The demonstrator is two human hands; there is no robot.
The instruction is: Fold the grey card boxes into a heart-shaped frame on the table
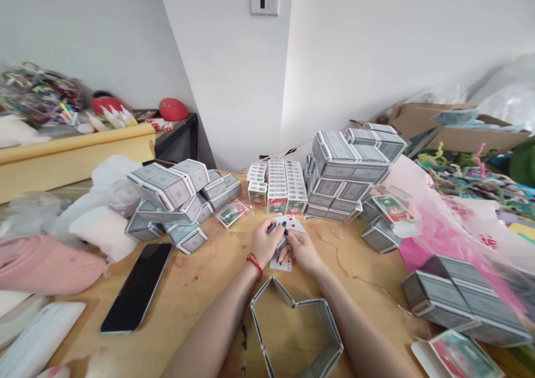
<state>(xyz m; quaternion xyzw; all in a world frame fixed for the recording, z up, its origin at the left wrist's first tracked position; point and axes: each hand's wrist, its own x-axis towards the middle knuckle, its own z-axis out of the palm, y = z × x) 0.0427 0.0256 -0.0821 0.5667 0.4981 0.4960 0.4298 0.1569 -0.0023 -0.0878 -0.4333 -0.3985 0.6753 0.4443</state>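
Both my hands meet over the wooden table (pixel 196 289) at its middle. My left hand (pixel 264 243), a red string round its wrist, and my right hand (pixel 301 250) are closed together on a small fan of playing cards (pixel 288 224) with red pips showing. One more card (pixel 281 265) lies flat under them. Between my forearms stands a bent ring of cards set on edge (pixel 292 328), open in the middle.
Piles of grey card packs stand at the left (pixel 171 191), back right (pixel 346 169) and right (pixel 463 300). Rows of small boxed decks (pixel 278 185) sit behind my hands. A black phone (pixel 137 286) lies at the left, pink plastic bags (pixel 438 227) at the right.
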